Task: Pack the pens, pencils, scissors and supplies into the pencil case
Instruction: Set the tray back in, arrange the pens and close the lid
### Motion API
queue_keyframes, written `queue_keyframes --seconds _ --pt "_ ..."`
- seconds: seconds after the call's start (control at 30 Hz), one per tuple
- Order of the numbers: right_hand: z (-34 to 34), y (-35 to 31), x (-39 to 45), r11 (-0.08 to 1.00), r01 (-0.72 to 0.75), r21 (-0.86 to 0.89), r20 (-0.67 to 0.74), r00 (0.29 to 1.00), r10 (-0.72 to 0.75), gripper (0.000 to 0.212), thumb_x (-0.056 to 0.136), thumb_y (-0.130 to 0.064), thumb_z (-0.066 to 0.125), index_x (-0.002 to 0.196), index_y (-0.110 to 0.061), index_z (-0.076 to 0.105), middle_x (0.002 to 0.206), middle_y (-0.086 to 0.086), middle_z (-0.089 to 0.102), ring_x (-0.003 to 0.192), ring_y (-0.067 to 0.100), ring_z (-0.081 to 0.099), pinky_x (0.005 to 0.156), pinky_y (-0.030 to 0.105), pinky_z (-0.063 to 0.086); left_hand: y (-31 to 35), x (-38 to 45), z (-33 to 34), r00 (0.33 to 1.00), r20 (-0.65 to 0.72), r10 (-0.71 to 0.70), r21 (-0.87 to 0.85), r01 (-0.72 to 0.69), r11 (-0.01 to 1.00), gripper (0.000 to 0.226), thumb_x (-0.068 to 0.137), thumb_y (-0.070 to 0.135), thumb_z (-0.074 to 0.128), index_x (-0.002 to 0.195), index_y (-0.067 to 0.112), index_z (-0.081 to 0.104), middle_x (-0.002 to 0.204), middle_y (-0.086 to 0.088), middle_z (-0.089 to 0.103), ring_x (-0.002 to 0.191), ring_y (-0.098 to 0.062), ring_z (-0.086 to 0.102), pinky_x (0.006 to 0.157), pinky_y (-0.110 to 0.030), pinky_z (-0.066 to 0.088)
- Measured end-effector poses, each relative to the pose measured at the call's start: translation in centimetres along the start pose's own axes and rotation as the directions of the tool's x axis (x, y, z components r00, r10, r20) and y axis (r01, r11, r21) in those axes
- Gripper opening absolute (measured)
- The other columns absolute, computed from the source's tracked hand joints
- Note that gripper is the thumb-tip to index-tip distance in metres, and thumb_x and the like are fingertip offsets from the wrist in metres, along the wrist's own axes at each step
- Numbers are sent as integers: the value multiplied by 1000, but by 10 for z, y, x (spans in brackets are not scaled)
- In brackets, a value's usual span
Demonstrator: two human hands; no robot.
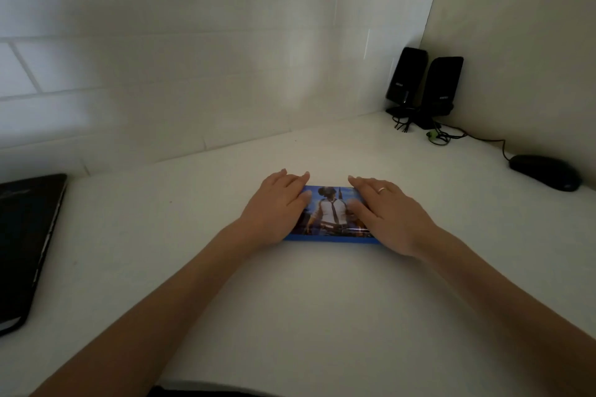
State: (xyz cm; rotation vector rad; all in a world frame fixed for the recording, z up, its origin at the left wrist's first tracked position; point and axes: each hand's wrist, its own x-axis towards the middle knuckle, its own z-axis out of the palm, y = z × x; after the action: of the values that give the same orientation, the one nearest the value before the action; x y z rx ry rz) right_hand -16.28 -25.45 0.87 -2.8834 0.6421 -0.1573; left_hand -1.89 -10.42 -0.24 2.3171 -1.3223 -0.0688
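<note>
Blue pencil case (332,219), lid closed, lies flat on the white tabletop (322,300) near the middle of the view. Long axis runs left-right, roughly parallel to the near tabletop edge; printed lid picture of a figure in white shirt and tie faces up, upright to the wearer. Left hand (277,206) rests flat on the case's left end, fingers straight and together, tips reaching past the far edge. Right hand (387,213) lies flat on the right end, fingers straight, slightly fanned, ring on one finger; thumb on the lid. Both palms down, pressing or resting on the lid, nothing pinched. Only the middle strip of the lid and the near blue side wall show between the hands.

Bare tabletop all round the case: wide room in front toward the body, to the left and behind up to the tiled wall (193,58). Dark laptop (25,245) at the left edge, well apart. Two black speakers (425,84) in the far right corner with cables; black mouse (545,172) near the right wall, well apart from the case.
</note>
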Motion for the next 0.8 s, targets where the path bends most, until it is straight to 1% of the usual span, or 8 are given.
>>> queue_keyframes --seconds 0.07,0.13,0.23,0.27,0.33,0.43,0.57,0.8 --pt "0 3 -1 996 21 86 -24 1000 -19 53 97 -47 24 146 -29 22 152 -4 30 140 16 23 111 33 23 -2 1 -1 999 -11 39 -29 -39 999 48 101 29 18 142 9 32 149 -9 35 137 -23 29 109 -21 6" --pt "3 5 0 977 28 212 -94 996 -8 50 97 -45 26 144 -30 31 151 -6 33 138 14 27 111 31 22 -2 1 -2 998 -52 23 -104 -28 994 40 100 22 30 137 15 43 141 -6 47 129 -23 40 108 -26 18" --pt "8 4 -3 933 -8 360 -212 973 90 43 97 -41 33 137 -30 43 147 -3 40 136 15 33 111 29 21 -4 1 -1 998 -45 44 -47 -46 998 40 97 34 34 133 25 47 131 -2 55 122 -24 45 106 -33 29" --pt "9 4 -7 952 -12 305 -229 970 85 43 96 -43 30 136 -34 42 146 0 42 136 16 34 112 30 21 -2 -1 -1 999 -30 43 -3 -43 999 45 95 44 33 135 28 45 132 0 54 123 -23 42 106 -32 28" --pt "12 1 -18 998 68 17 -209 976 -63 50 92 -58 13 139 -47 27 150 1 36 139 20 29 116 38 17 1 -10 0 994 -54 92 146 -84 986 61 87 60 21 140 33 36 142 8 46 134 -19 29 113 -35 15" --pt "11 -4 -34 954 206 -216 -44 974 -221 66 78 -73 -5 140 -52 -5 157 0 13 146 23 10 117 47 8 4 -26 -2 968 -52 246 315 -218 924 65 89 59 14 145 27 24 152 8 29 145 -13 7 116 -42 -10" --pt "13 -10 -32 941 220 -258 -45 970 -239 65 75 -72 -11 138 -54 -11 158 -1 9 146 26 7 115 53 8 -3 -40 -3 963 24 267 322 -261 910 70 91 57 32 147 18 17 156 -1 20 145 -17 13 113 -24 0" --pt "23 -60 15 918 342 -200 9 938 -348 59 79 -67 0 137 -58 -5 158 -8 8 146 25 3 114 57 6 -30 -55 -22 1000 12 -7 453 1 891 73 94 53 29 148 11 3 158 -12 5 146 -25 1 119 -36 1"
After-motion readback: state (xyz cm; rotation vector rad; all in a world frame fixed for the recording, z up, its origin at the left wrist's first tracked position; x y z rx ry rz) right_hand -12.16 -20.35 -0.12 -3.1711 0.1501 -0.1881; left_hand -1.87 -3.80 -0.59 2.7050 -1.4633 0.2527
